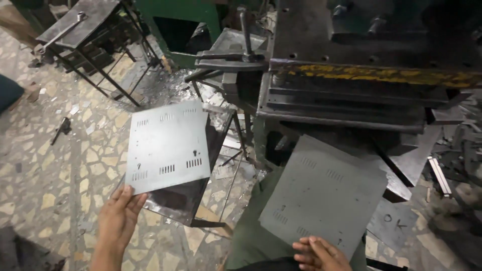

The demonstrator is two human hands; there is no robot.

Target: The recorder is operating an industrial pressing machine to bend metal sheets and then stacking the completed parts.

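**Two punched steel sheets, one at each hand**

The light grey rectangular steel sheet with punched slot rows (168,147) lies to the left of the view, flat on top of a darker sheet stack (188,198) carried by a small metal-frame table (228,165). The left hand (119,213) meets this sheet at its lower left corner. The fingers (131,196) are extended and spread, the tips touching the sheet edge; the thumb side cannot be seen clearly, so whether the corner is pinched or only touched cannot be told. The left forearm rises from the bottom edge of the view, angled slightly to the right.

The second dull grey rectangular steel sheet with matching slot rows (324,193) is at the right, tilted, its upper edge reaching beneath the bed of the dark steel press machine (351,95) and its lower edge resting over the person's green-clad lap (248,236). The right hand (320,255) is at that lower edge, palm down, fingers curled over the sheet near its bottom margin. The grip appears loose; the fingers lie on the surface and the thumb is hidden.

The two sheets are well apart, with the table leg and the lap between them. A yellow-marked worn bar (371,75) runs across the press front. The speckled stone-chip floor (55,170) carries metal scrap near the machine base. A dark steel stand (80,30) occupies the upper left.
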